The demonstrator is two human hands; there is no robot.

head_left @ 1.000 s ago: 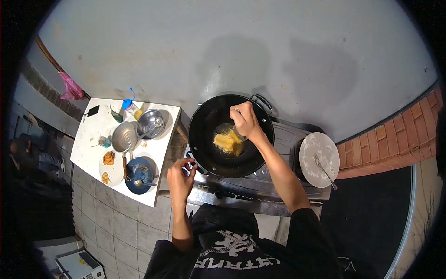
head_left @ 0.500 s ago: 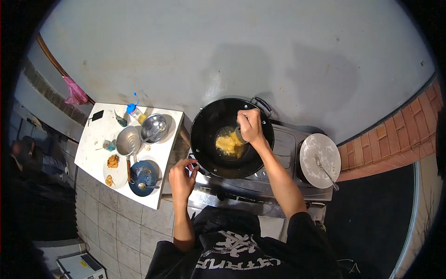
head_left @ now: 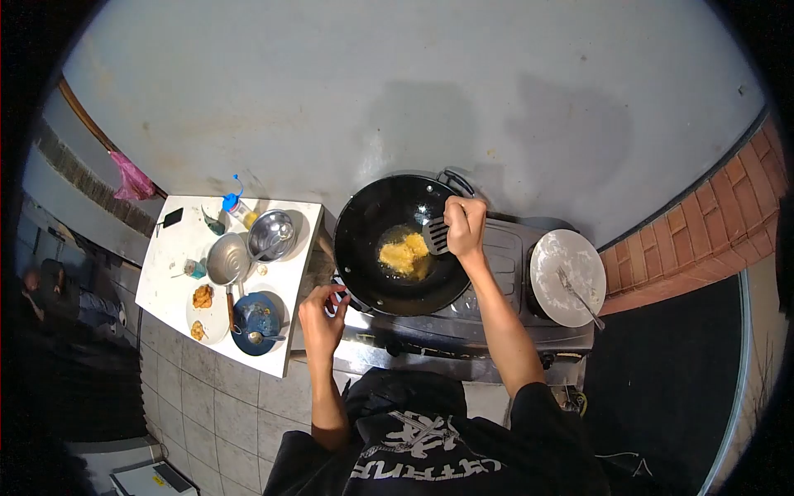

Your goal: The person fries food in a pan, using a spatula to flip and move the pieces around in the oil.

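A black wok [head_left: 372,285] sits on the stove, with yellow food [head_left: 403,254] frying in bubbling oil at its middle. My right hand [head_left: 466,225] is closed around a slotted spatula [head_left: 436,236], whose head is inside the wok just right of the food. My left hand [head_left: 324,312] is at the wok's lower left handle, fingers curled and pinched on or against it.
On the left, a white table [head_left: 169,277] bears metal bowls, a blue pan [head_left: 256,322], a plate of fried pieces [head_left: 217,318] and a blue-capped bottle [head_left: 234,205]. A floury plate [head_left: 550,285] with a fork rests right of the wok. A person [head_left: 62,306] is at the far left.
My right hand has moved right with the spatula, which has come away from the food and now shows its slotted head. My left hand stays by the handle.
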